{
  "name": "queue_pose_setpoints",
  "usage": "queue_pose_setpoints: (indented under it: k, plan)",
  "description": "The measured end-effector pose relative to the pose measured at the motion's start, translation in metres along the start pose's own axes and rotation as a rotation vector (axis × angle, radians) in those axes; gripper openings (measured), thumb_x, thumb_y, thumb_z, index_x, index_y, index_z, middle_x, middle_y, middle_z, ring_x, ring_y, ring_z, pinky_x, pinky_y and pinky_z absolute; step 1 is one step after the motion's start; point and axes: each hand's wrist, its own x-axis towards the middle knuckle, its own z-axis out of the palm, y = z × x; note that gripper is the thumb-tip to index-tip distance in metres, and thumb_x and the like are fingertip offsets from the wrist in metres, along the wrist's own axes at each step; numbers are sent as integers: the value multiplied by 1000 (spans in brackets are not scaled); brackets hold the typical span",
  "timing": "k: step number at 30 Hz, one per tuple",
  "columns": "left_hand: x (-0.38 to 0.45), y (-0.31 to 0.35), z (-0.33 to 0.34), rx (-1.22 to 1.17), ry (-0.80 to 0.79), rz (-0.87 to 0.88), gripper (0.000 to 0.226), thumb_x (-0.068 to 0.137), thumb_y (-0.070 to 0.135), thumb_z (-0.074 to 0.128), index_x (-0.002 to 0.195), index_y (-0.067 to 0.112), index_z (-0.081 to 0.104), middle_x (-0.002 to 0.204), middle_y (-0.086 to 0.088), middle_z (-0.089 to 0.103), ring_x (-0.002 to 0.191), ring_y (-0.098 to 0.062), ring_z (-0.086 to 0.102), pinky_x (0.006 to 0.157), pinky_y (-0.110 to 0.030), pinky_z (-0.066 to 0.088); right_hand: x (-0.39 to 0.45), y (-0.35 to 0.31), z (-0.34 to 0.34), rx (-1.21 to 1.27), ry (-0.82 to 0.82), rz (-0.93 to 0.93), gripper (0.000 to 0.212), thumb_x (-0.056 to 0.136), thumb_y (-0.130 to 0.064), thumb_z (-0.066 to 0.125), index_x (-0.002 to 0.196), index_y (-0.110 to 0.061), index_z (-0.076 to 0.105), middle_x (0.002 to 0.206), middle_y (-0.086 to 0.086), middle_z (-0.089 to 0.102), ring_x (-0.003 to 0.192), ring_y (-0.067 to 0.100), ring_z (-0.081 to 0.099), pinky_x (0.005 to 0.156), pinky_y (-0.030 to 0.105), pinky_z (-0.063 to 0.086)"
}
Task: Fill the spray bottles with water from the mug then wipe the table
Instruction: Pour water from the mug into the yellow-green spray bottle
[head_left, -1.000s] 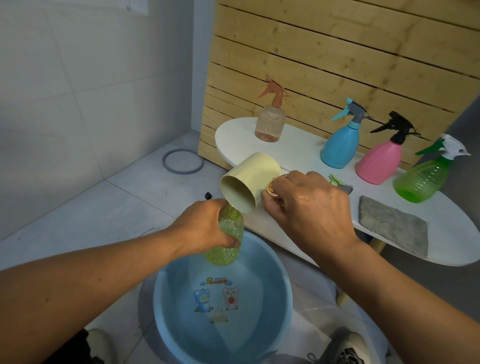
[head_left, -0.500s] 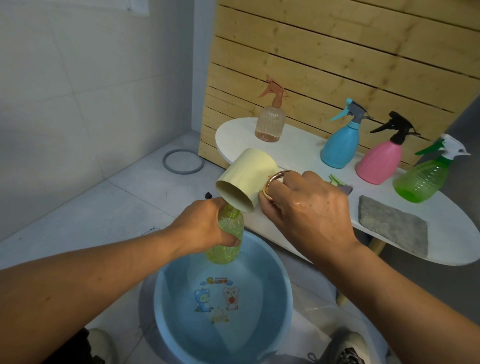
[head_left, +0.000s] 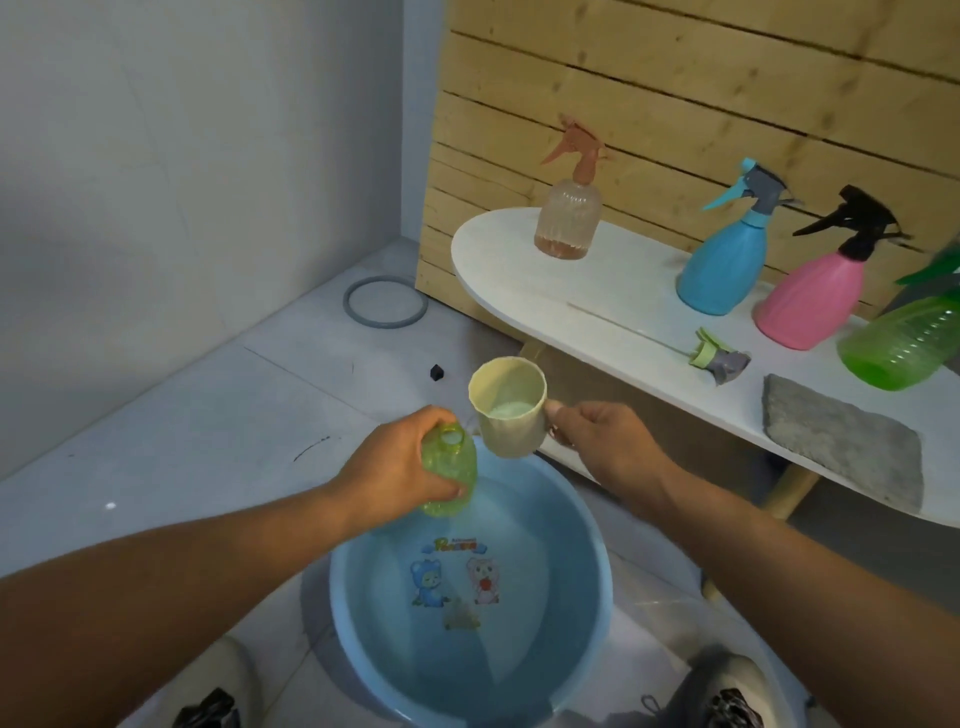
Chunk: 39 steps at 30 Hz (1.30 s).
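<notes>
Dim, soft indoor light; slight blur; edges bowed.

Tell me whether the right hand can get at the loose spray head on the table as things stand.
Probably not yet. The right hand is closed on the mug handle, so it is occupied. The spray head lies uncovered near the table edge, with nothing visible between it and the hand.

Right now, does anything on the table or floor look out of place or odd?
A detached green-and-grey spray head lies on its side on the white oval table, off its bottle. A grey ring and a small black piece lie loose on the floor.
</notes>
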Motion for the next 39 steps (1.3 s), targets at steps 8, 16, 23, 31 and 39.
queue_pose_setpoints:
  k: [8,16,23,31,39]
  plan:
    - [-10,-81,63,-70,-82,-110,63,72,20,93,119,45,59,103,15,71,95,1,65,83,-20,54,32,96,87,2,-123,258,36,97,-42,58,79,-13,70,73,3,60,63,18,49,57,29,37]
    - [-3,-131,99,-35,-122,-172,68,71,17,92,115,51,53,100,20,64,94,5,61,81,-11,46,49,161,115,-391,-161,126,43,102,-48,49,79,-13,60,67,-2,56,69,24,57,55,32,35]
    - [-5,-153,113,4,-137,-217,72,73,22,93,134,34,58,115,10,65,104,-10,61,95,-23,49,45,197,127,-996,-164,-254,22,101,-40,51,103,-26,69,96,0,69,86,27,66,65,32,42]
    - [-7,-171,125,19,-142,-178,83,68,27,97,141,30,58,133,10,52,128,-11,44,113,-23,34,43,209,143,-1338,-184,-321,26,52,-2,81,63,-18,64,56,4,55,45,25,54,54,31,27]
    - [-6,-186,146,-176,-38,-348,94,52,32,101,129,50,50,126,2,56,113,-16,58,102,-36,52,41,226,153,-1191,-226,-139,22,59,-4,81,74,-15,69,67,6,63,53,30,62,51,30,44]
